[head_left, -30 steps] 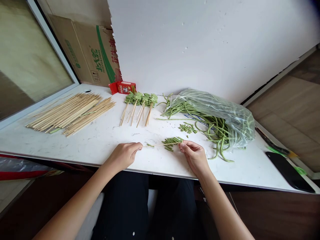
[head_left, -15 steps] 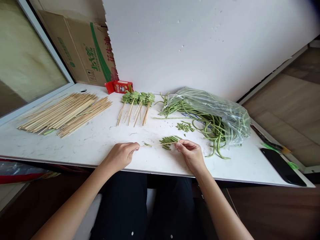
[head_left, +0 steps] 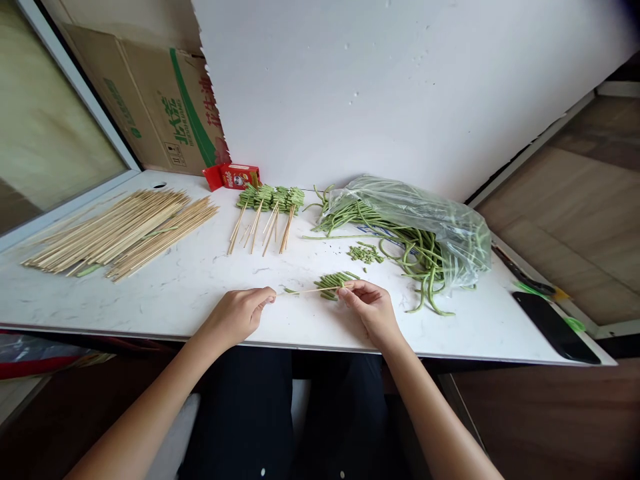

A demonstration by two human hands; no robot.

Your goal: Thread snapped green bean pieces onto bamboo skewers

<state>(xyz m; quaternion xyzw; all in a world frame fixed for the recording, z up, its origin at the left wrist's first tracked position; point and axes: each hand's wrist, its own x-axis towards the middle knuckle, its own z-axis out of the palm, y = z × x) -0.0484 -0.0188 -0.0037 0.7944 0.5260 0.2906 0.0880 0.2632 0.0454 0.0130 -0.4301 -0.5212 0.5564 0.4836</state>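
Observation:
My left hand (head_left: 243,315) is closed around one end of a thin bamboo skewer (head_left: 310,291), held level just above the table near its front edge. At the skewer's other end, the thumb and fingers of my right hand (head_left: 373,310) pinch a short piece of green bean (head_left: 343,283), mostly covered by the fingertips. Right behind the skewer lies a small pile of cut green beans (head_left: 330,280). One loose bean piece (head_left: 291,291) rests near the left part of the skewer.
Bare skewers (head_left: 115,227) lie at the left. Skewered bean bundles (head_left: 270,198) lie at the back by a red box (head_left: 240,176). Long beans (head_left: 425,243) spill from a plastic bag (head_left: 440,213). Bean ends (head_left: 366,253) are nearby; a black phone (head_left: 555,327) is far right.
My right hand has slid a little to the left along the skewer, toward my left hand. The left hand keeps its hold. The whole view has shifted slightly.

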